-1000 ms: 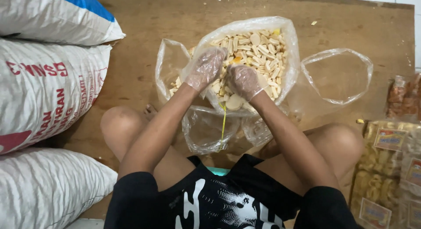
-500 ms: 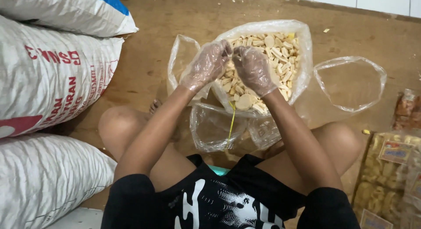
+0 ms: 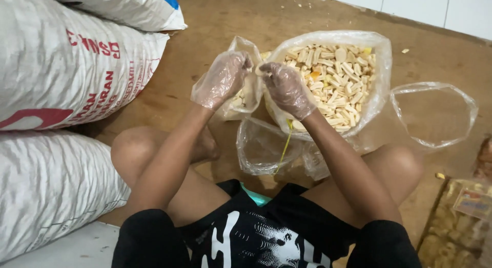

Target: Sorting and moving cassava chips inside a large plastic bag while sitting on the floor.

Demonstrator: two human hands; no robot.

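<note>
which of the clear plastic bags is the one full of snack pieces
The big bag just beyond the right hand, heaped with pale snack pieces. The bag by the right knee looks empty, and so does the one between the knees.

A small clear plastic bag (image 3: 241, 96), partly filled with pale snack sticks, is hanging upright above the brown floor (image 3: 205, 27). It is sitting just left of the big open bag of sticks (image 3: 338, 78), touching it.

Brown floor (image 3: 215, 22) – crumb-strewn; white tiled wall (image 3: 410, 4) behind; white woven sacks (image 3: 56, 68) stacked left.
</note>
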